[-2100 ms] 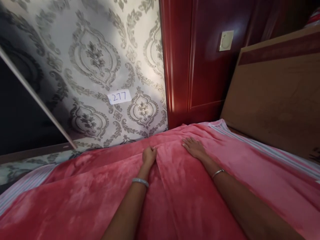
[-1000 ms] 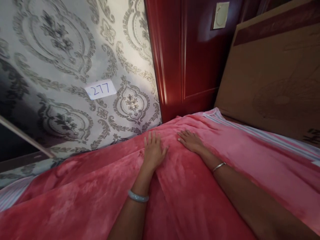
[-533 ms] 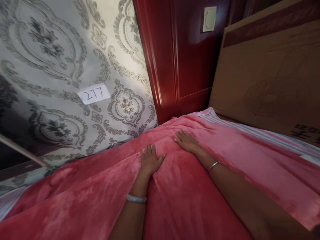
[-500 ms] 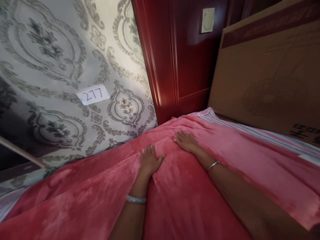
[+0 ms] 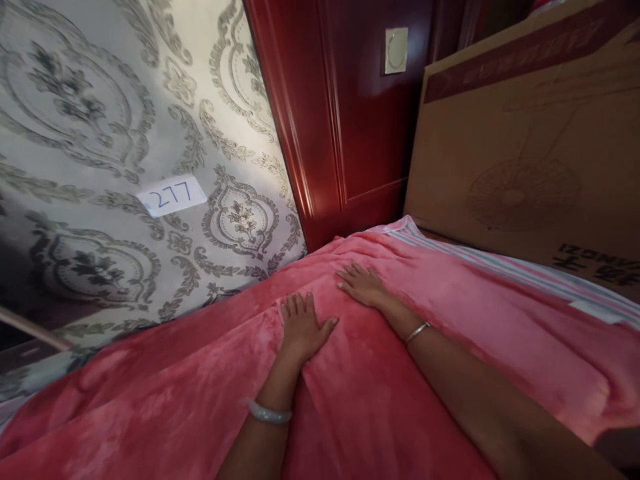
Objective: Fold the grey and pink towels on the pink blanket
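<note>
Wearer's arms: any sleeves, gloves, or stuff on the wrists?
No sleeves or gloves; both forearms are bare. The left arm wears a wide pale bangle with a glittery, possibly beaded look. The right arm wears a thin silver-coloured bangle.

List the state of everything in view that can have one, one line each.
left hand: flat on the blanket, fingers spread, holding nothing
right hand: flat on the blanket, holding nothing
red blanket: spread out, rumpled between the hands
cardboard box: upright behind the blanket
paper label: stuck on the wallpaper, reads 277
</note>
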The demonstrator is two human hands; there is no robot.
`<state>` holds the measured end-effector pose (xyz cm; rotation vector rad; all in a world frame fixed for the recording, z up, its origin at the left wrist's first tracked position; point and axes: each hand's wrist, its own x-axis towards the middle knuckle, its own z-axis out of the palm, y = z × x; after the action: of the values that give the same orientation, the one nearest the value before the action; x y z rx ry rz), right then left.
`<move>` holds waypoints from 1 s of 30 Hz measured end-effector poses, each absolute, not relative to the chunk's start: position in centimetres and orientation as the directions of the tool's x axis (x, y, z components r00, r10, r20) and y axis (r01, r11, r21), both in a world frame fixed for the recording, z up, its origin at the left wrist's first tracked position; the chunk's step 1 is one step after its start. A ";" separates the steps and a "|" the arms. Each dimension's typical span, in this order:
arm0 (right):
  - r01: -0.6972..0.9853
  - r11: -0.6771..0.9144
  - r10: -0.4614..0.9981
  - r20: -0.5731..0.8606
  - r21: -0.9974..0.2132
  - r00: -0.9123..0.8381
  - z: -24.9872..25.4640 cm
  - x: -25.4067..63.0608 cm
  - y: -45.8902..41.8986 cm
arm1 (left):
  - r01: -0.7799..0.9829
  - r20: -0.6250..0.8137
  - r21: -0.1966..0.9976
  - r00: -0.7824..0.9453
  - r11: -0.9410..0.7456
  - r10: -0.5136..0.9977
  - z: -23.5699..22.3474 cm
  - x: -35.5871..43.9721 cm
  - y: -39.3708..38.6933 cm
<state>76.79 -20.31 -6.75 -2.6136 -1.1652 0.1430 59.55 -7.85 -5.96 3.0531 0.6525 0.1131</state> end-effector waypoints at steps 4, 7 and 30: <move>0.713 -0.639 0.744 0.002 -0.288 0.668 -7.9 77.2 -20.2 | 0.420 0.066 -0.017 0.906 -0.908 0.418 -7.4 59.6 -7.6; 0.710 -0.639 0.743 0.002 -0.295 0.670 -8.3 77.3 -20.1 | 0.422 0.079 -0.046 0.905 -0.906 0.417 -7.6 59.5 -7.7; 0.736 -0.636 0.743 0.074 -0.233 0.666 -8.0 70.3 -30.6 | 0.363 0.098 0.004 0.927 -0.932 0.362 -6.6 52.2 -17.6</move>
<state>70.34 -30.60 -7.95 -2.6389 -1.1924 0.0420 52.17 -17.57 -6.57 3.0981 0.5824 0.1538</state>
